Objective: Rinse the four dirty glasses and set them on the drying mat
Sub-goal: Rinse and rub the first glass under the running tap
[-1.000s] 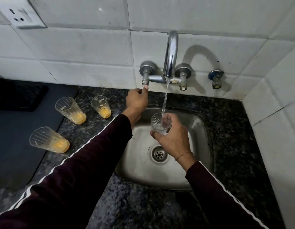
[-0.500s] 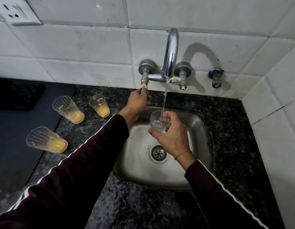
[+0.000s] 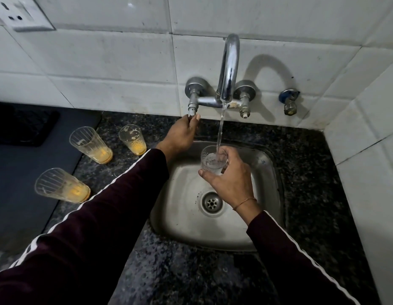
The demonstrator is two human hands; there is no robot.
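Glass [image 3: 214, 160] under the running tap, held upright over the sink [image 3: 182, 208] by the right hand [image 3: 232, 183]; fingers and thumb wrapped round its lower wall. Water stream [image 3: 221, 128] falls from the spout [image 3: 230, 67] straight into the glass mouth; clear water is visible inside. A thin thread bracelet sits on the right wrist.

Left hand [image 3: 180, 135] reaches to the left tap valve [image 3: 192, 106], fingertips pinching its lower end. Both arms wear dark maroon sleeves with a white stripe.

Three dirty glasses stand on the dark speckled stone surface [image 3: 305, 164] left of the sink, each with yellow-orange residue at the bottom. Small glass [image 3: 132, 139] is nearest the left wrist, back toward the wall. Ribbed glass [image 3: 91, 145] stands just left of it, at the edge of the drying mat [image 3: 21, 186]. Third glass [image 3: 62, 186] stands nearer the camera, also at the mat's edge. Whether these two rest on the mat or just off it, I cannot tell. The mat is a dark grey sheet, and a darker textured pad [image 3: 26, 124] lies at its far end.

Sink drain [image 3: 211, 203] is open, with droplets scattered on the basin floor. Second valve [image 3: 244, 100] is right of the spout; a separate small wall tap with a blue collar [image 3: 289, 102] is further right. White wall tiles lie behind, with a socket plate [image 3: 21, 14] at upper left.
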